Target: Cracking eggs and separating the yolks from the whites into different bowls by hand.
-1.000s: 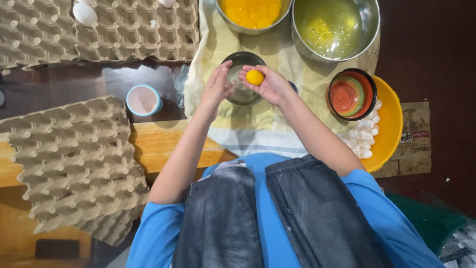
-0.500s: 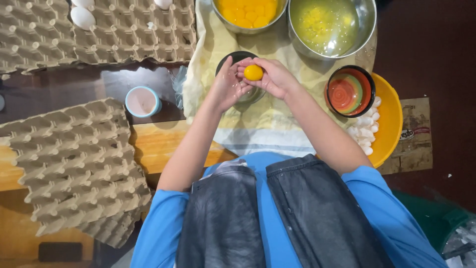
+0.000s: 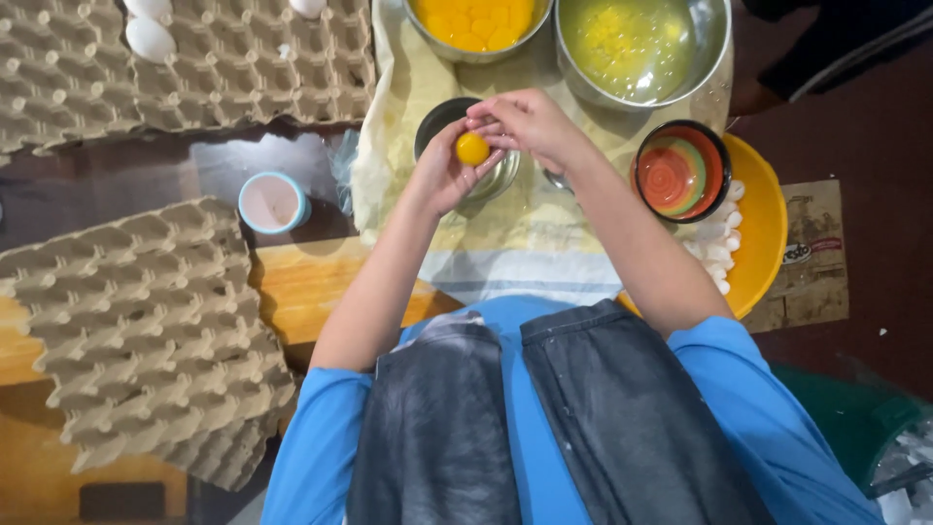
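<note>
Yellow egg yolk [image 3: 472, 149] sits cupped in the half-curled left hand [image 3: 442, 175] above a small dark bowl [image 3: 465, 146] on the counter, the right hand [image 3: 520, 122] pinching lightly at it with loosely bent fingers, seemingly mid-separation, which by my judgement calls for a gentle, unbroken hold.

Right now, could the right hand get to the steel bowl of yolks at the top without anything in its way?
Probably yes. The right hand hovers just below the bowl of yolks, nothing stands between them, and the bowl's top is open. The yolk lies mostly in the left hand.
</note>
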